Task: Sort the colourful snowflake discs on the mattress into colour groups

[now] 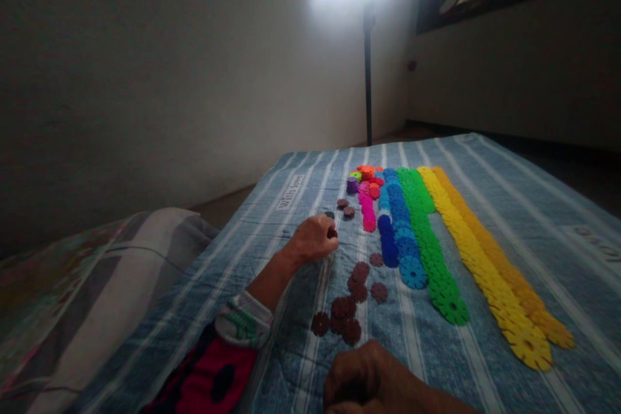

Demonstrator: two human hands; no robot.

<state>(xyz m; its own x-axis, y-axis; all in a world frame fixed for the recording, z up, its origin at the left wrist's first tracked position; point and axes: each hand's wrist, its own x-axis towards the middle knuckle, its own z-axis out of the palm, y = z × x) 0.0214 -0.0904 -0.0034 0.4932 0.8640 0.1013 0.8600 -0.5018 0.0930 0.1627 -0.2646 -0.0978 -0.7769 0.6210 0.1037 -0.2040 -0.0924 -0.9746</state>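
Note:
My left hand (314,239) rests on a blue striped bed sheet (509,194), fingers curled in a pinch around a dark brown toothed disc. My right hand (371,375) lies near the bottom edge, fingers curled under; what it holds, if anything, is hidden. Between the two hands lie several loose dark brown discs (345,317). Further right, overlapping discs form long rows: pink (369,210), blue (395,233), green (429,246), yellow (478,265) and orange (509,272).
A small mixed pile of purple, red and orange discs (365,180) sits at the far end of the rows. A striped pillow (97,291) lies at the left. A lamp stand (368,71) with a bright light stands beyond the bed, by the wall.

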